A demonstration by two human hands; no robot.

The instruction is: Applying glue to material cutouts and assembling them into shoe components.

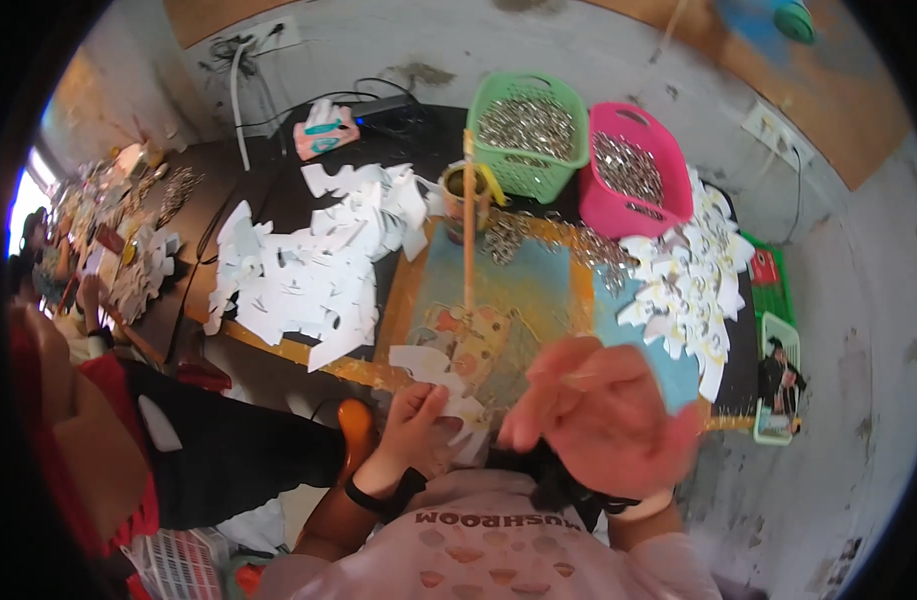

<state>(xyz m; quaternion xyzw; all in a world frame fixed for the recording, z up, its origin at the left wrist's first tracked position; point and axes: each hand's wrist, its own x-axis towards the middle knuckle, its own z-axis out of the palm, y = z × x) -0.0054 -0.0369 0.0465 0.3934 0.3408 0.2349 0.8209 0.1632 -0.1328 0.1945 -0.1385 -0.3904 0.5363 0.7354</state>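
My left hand (416, 428) is closed on a white cut-out piece (424, 364) close to my body, over the near edge of the work board (551, 280). The piece's upper part shows above my fingers. My right hand (609, 415) is raised to the right of it, apart from the piece. Motion smears its fingers, so I cannot make out whether it holds anything. Beyond my hands, a stained can (455, 205) stands on the board with a yellow-handled tool. A thin wooden stick (469, 240) also shows there. Small metal rings (505, 240) lie beside the can.
White cut-outs (314, 265) are heaped at left; more, with yellowish marks, form a pile (684, 275) at right. A green basket (534, 170) and a pink basket (659, 215) hold metal pieces. A tissue pack (326, 135) lies behind. Another person's dark-clad leg (239, 430) is at left.
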